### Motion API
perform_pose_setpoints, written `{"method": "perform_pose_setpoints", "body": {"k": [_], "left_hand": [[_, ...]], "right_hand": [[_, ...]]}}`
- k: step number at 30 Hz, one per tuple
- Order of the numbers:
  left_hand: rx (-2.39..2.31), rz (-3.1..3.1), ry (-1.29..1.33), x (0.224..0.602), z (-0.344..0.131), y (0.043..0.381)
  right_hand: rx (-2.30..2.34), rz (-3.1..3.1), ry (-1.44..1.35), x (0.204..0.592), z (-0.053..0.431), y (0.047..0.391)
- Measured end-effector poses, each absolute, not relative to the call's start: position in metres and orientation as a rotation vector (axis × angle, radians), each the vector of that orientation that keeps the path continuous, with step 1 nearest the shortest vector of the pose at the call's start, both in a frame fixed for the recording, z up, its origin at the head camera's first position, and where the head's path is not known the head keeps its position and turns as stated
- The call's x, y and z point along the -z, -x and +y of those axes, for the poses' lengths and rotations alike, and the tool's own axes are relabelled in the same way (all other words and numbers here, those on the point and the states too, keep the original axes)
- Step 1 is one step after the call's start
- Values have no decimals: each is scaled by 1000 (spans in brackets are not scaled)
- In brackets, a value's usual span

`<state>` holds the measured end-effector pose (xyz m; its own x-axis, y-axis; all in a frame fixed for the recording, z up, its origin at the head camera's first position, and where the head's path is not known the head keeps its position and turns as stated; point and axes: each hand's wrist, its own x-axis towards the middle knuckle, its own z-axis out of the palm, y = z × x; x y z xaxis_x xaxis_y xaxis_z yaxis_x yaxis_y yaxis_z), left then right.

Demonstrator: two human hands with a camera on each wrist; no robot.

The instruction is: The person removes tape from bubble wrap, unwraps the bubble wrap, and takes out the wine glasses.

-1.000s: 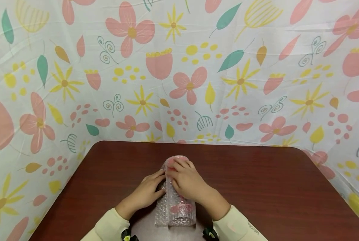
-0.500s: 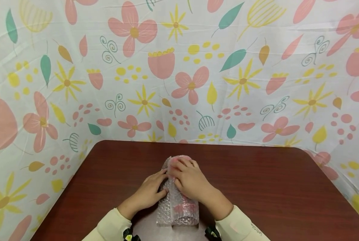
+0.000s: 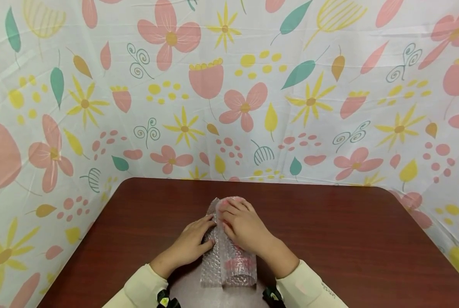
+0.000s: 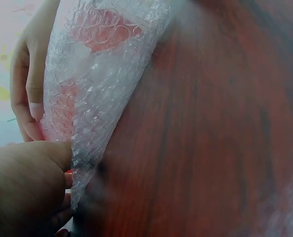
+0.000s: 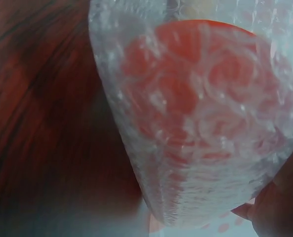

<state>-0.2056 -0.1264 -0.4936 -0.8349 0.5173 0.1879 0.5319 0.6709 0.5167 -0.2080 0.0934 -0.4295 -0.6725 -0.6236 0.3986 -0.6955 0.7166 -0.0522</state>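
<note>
On the table in front of me lies a roll of clear bubble wrap (image 3: 211, 265) around a red object (image 5: 186, 64), which shows a round end through the bubbles in the right wrist view; its kind is blurred. My right hand (image 3: 246, 226) lies over the top of the roll with its fingers bent round the far part. My left hand (image 3: 189, 243) rests at the wrap's left flap, fingers fairly straight, thumb apart from them. In the left wrist view, the left fingertips (image 4: 68, 178) are partly hidden by the wrap's edge.
The dark red-brown wooden table (image 3: 329, 239) spreads out on both sides, its far edge close to a flower-printed cloth wall (image 3: 245, 128). A pale, shiny area (image 3: 214, 297) lies at the near edge below the roll.
The roll and the right hand have shifted slightly to the right. More of the flat flap shows on the left, beside the left hand, which stays nearly in place.
</note>
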Motion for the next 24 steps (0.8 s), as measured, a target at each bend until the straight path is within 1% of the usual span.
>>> {"method": "perform_pose_setpoints", "body": {"k": [24], "left_hand": [[887,-2859,884,494,-126,205]], "right_hand": [[-224,-2617,-1003,434,95,209]]}}
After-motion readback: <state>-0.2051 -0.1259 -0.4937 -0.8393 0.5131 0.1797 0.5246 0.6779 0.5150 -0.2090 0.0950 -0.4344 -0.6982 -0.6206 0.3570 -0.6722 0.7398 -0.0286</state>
